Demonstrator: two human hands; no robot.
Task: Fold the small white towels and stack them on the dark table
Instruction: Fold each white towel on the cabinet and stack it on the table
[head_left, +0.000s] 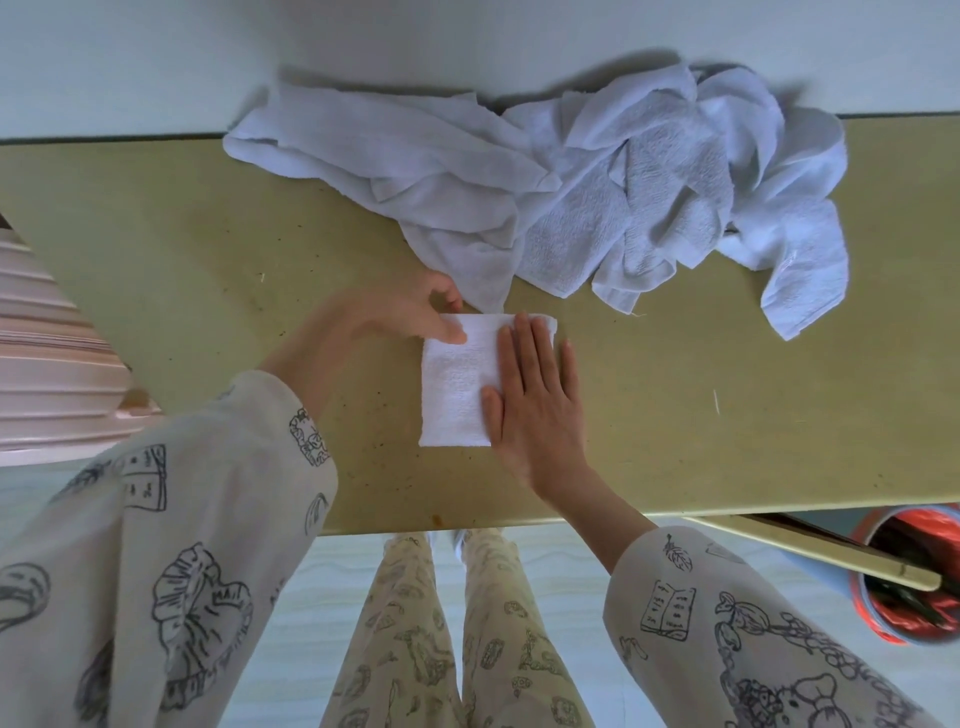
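Pale wall (156, 52), light floor (322, 597), pink ribbed furniture (47, 364)

Bare olive-tan tabletop (727, 426) lies open at right and left of frame; the heap of crumpled white terry towels (597, 192) blocks the upper centre.

A small white terry towel (457, 387), folded into an upright rectangle, lies flat on the olive-yellow table (208, 270); crumpled white towels (597, 197) heap at one o'clock.

folded towel (454, 387) on table (208, 270), unfolded pile (597, 197) behind it
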